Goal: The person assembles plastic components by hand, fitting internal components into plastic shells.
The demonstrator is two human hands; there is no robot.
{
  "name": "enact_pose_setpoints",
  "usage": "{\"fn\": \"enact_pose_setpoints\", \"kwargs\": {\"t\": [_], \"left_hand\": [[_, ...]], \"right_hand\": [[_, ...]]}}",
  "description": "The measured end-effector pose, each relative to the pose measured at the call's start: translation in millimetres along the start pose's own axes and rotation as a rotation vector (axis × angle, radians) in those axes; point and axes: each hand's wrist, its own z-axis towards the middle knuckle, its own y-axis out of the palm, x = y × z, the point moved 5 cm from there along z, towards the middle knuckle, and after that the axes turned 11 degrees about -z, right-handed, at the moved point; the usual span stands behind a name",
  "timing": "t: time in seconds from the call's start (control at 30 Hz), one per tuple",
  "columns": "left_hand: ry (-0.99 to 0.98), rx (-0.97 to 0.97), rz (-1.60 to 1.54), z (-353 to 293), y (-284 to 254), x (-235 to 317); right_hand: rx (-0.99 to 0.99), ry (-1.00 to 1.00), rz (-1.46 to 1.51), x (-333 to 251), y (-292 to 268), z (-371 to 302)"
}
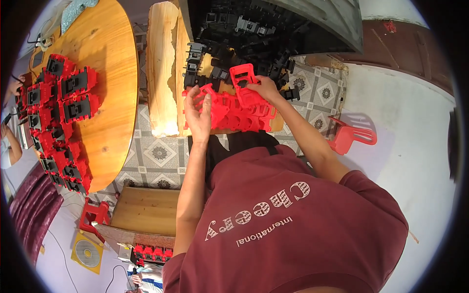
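My right hand (pixel 267 91) grips a red plastic frame (pixel 242 71) with a rectangular opening, tilted up above the bench. A small dark patch shows by its fingertips; what it is I cannot make out. My left hand (pixel 198 117) stands open, fingers apart and pointing away from me, at the left end of a row of red plastic housings (pixel 239 120). Red plastic shows between and beside its fingers, but whether they touch it is unclear. Just beyond both hands lies a heap of black plastic parts (pixel 221 73).
A dark open box (pixel 312 29) stands behind the black parts. On the left, a round wooden table (pixel 115 73) carries several red-and-black assemblies (pixel 73 110). A red plastic chair (pixel 349 134) stands by the right wall. Other people's hands work at the far left and lower left.
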Motion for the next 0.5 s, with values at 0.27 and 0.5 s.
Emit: {"fn": "enact_pose_setpoints", "kwargs": {"t": [0.27,0.5], "left_hand": [[-0.480,-0.231,-0.742,-28,30,13],[-0.532,-0.180,-0.833,-31,3,21]], "right_hand": [[-0.159,-0.576,0.318,-102,-28,-89],[0.616,-0.406,-0.781,-55,-80,112]]}}
